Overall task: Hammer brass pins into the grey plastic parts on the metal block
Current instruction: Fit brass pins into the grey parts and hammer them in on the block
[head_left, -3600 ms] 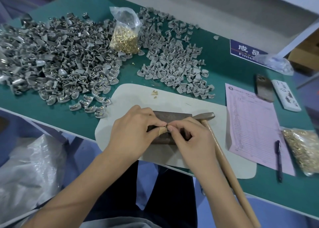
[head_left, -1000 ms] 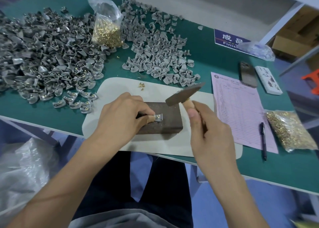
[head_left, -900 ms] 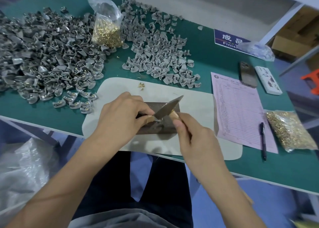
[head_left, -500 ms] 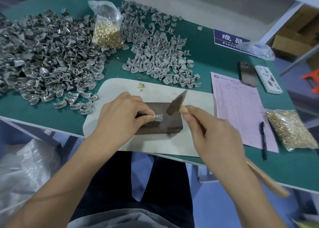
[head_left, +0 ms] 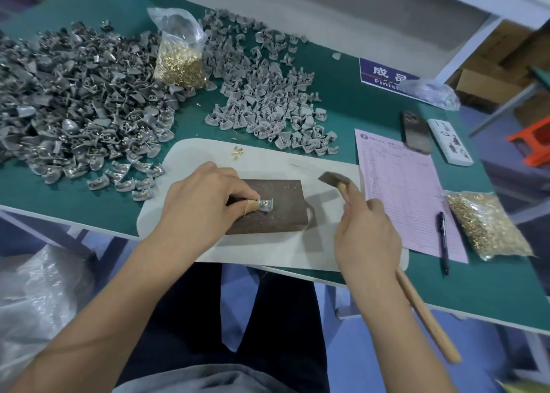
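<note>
Big heap of grey plastic parts [head_left: 74, 110] far left on green table [head_left: 342, 104], bag of brass pins [head_left: 181, 62] w/ it. Left hand [head_left: 202, 205] rests on metal block [head_left: 273, 205], thumb & forefinger pinching one grey part [head_left: 265, 205] at the fingertips, part lying flat on block top, brass pin head showing in it. Right hand [head_left: 364, 238] clenched round hammer [head_left: 336, 181] handle, head raised just right of block, clear of part.
</note>
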`<state>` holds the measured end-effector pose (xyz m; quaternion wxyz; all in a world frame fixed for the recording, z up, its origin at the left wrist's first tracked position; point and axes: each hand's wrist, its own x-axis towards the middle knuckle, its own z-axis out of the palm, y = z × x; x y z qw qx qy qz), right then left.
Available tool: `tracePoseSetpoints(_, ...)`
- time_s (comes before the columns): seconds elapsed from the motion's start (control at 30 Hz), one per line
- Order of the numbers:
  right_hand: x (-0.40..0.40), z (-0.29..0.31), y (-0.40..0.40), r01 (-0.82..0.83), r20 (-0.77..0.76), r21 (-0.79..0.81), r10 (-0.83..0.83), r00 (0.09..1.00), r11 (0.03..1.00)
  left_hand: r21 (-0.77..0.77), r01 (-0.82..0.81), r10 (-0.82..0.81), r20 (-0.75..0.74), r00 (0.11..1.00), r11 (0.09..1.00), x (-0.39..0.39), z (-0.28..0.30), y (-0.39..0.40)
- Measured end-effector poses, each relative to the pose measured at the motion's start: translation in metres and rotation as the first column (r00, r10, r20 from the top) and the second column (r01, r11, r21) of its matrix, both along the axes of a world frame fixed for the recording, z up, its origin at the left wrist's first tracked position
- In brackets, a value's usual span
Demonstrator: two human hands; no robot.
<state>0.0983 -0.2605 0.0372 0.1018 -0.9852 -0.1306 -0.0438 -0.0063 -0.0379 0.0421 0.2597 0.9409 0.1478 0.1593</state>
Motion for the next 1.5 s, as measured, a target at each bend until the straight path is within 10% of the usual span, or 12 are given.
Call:
tracePoseSetpoints(0.17,0.006,-0.002,0.003,0.049,-0.029,-0.102,-0.053,0.998,0.994,0.023,-0.030,0.029,0.023,0.999,0.999,-0.013,-0.006,-0.001)
tracePoseSetpoints(0.33,-0.016,0.012,0.045,-0.397,0.193,0.385,0.348,0.918,0.833,-0.101,-0.113,0.120,0.064,0.991,0.989,-0.029,-0.017,0.005)
tracePoseSetpoints(0.77,-0.063,-0.002,0.187,-0.755,-0.039,0.081,0.759,0.649,0.650,-0.157,-0.326,0.329,-0.009,0.944,0.932,-0.090,-0.050,0.071)
tracePoseSetpoints(1.2,-0.065,-0.005,0.234,-0.754,-0.065,0.095,0.759,0.647,0.650,-0.155,-0.400,0.410,0.036,0.911,0.903,-0.098,-0.043,0.088)
tracePoseSetpoints(1.5,-0.013,0.011,0.158,-0.414,0.074,0.216,0.408,0.910,0.884,-0.367,-0.139,0.214,0.173,0.961,0.920,-0.045,-0.028,0.066)
